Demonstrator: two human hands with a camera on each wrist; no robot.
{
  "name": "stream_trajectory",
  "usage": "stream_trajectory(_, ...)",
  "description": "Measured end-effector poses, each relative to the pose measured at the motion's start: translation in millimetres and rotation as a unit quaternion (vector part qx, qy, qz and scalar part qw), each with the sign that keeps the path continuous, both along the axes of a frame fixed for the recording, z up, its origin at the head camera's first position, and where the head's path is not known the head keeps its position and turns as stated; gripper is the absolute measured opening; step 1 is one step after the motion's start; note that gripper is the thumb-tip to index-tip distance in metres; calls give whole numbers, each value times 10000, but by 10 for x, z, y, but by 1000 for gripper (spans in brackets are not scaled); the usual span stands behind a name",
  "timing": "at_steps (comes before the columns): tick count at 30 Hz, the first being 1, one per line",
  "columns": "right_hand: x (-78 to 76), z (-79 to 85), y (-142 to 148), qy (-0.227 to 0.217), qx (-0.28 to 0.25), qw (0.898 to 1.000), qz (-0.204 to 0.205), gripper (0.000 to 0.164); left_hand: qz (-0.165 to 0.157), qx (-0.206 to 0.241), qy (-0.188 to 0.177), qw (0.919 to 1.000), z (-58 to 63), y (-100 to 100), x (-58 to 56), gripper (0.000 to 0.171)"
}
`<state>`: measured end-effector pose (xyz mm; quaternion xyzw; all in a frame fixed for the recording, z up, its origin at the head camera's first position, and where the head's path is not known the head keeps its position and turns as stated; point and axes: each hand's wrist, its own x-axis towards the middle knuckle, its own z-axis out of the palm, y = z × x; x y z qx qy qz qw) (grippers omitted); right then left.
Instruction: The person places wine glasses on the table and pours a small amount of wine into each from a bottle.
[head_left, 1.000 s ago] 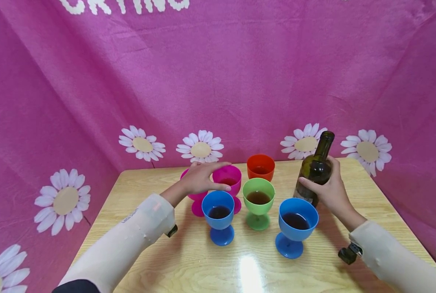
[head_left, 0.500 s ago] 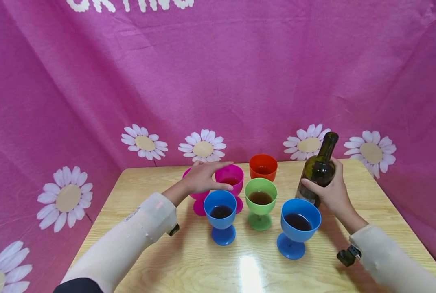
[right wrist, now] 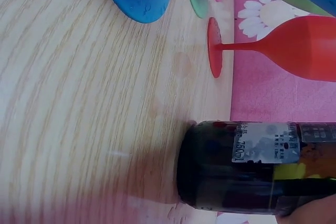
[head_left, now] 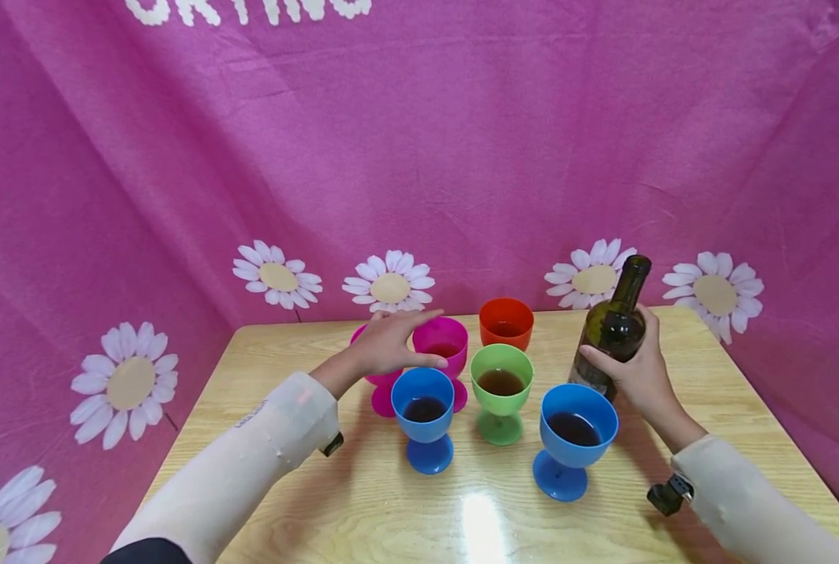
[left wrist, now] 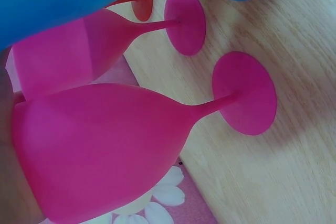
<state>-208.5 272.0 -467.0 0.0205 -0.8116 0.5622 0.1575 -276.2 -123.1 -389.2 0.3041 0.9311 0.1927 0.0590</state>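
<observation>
On the right of the table, a dark green wine bottle [head_left: 602, 337] stands with its base down on the wood. My right hand [head_left: 634, 368] grips it round the body, thumb on the near side. My left hand [head_left: 387, 345] reaches over two pink goblets, fingers extended and thumb apart, right at their rims. The left pink goblet [left wrist: 110, 150] is partly hidden under the hand; the other pink goblet [head_left: 443, 345] shows between fingers and thumb. In front of that hand stands a blue goblet [head_left: 422, 403] with dark liquid.
Between the hands are a green goblet [head_left: 501, 384] and, behind it, an orange-red goblet [head_left: 506, 321], both holding dark liquid. A second blue goblet [head_left: 577, 427] stands near the bottle. A pink curtain [head_left: 461, 157] with daisies rises behind the wooden table [head_left: 363, 517].
The view shifts slightly, moving everything a little rightward in the frame. Both hands keep their places at the goblets and the bottle.
</observation>
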Motion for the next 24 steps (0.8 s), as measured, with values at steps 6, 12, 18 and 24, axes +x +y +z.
stream_trajectory(6, 0, 1, 2, -1, -23, 10000, 3, 100, -34, 15, 17, 10000, 26, 6, 14, 93)
stream_trajectory(12, 5, 1, 23, -116, 18, 9999, 50, 101, -113, -240, 171, 9995, 70, 17, 27, 94)
stream_trajectory(18, -6, -11, 35, -138, 20, 9999, 44, 102, -210, -462, 495, 9975, 149, 11, 34, 94)
stream_trajectory(24, -20, -14, 35, -166, 23, 9998, 47, 102, 68, -78, 406, 9991, 235, -178, 59, 92)
